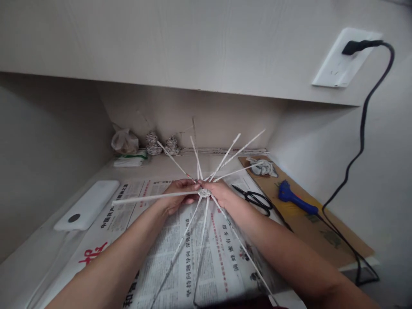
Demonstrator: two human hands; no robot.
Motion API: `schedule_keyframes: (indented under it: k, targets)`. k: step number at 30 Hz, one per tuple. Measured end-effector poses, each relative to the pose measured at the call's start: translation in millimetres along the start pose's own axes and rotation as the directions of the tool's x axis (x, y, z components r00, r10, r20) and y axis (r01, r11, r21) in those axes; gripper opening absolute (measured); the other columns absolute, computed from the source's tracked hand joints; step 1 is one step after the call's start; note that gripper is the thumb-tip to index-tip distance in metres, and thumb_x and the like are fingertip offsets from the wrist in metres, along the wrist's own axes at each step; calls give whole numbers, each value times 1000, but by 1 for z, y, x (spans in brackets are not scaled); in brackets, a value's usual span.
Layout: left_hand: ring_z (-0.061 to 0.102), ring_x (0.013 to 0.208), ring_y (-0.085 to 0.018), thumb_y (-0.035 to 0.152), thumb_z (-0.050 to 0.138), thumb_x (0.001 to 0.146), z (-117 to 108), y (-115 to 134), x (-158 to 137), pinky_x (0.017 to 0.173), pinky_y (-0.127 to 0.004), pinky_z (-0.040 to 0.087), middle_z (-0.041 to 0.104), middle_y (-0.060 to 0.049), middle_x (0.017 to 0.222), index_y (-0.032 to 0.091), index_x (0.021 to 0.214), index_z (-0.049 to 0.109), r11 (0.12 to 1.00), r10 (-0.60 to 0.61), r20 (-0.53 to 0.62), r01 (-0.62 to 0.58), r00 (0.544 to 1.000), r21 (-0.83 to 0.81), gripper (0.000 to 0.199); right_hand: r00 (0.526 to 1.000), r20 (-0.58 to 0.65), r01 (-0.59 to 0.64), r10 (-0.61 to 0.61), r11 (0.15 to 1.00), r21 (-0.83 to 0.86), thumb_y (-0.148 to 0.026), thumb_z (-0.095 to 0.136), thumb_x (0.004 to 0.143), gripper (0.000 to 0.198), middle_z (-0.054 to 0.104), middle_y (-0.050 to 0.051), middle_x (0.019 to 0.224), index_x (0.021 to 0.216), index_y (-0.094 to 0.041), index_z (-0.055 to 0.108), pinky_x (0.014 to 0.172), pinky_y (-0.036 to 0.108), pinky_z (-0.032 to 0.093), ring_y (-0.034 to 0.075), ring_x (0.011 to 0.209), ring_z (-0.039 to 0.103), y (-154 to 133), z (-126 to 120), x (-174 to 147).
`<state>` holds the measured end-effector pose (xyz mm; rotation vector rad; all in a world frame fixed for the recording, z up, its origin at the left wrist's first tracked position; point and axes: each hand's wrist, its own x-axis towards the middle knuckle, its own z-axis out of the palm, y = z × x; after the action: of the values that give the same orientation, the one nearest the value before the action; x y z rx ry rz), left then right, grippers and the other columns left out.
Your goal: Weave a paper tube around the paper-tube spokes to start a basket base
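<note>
A small round woven centre (205, 193) of rolled paper sticks is held up in the middle of the view. Long thin paper sticks (180, 240) radiate from it on all sides, like spokes. My left hand (183, 192) grips its left edge with thumb and bent fingers. From the right, my right hand (215, 189) pinches the far rim, its fingers partly hidden behind the weave. One stick (144, 198) points left across my left hand. Below the piece, printed newspaper (174, 274) covers the table.
Black-handled scissors (254, 199) lie right of my hands. A blue glue gun (296, 198) rests on cardboard (322, 227) beside crumpled paper (264, 167), its black cord (363, 124) running to a wall socket. A white power bank (88, 205) lies left; coiled paper pieces (153, 143) stand at the back.
</note>
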<state>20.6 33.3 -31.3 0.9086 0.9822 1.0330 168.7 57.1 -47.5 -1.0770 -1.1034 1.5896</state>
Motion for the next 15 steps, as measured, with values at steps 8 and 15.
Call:
schedule_keyframes:
  k: [8, 15]
  targets:
    - [54, 47, -9, 29, 90, 44, 5, -7, 2, 42, -18, 43, 62, 2, 56, 13, 84, 69, 995, 103, -83, -101, 991, 26, 48, 993, 65, -94, 94, 996, -6, -40, 79, 62, 28, 64, 2, 54, 66, -15, 67, 45, 25, 43, 14, 48, 57, -1, -12, -7]
    - [51, 45, -9, 32, 89, 47, 6, -7, 1, 39, -18, 35, 63, 2, 58, 15, 82, 66, 987, 154, -127, -147, 980, 60, 45, 1000, -7, 8, -8, 999, 35, -40, 82, 54, 33, 58, -2, 52, 61, -16, 61, 43, 25, 40, 11, 44, 50, 1, -13, -5]
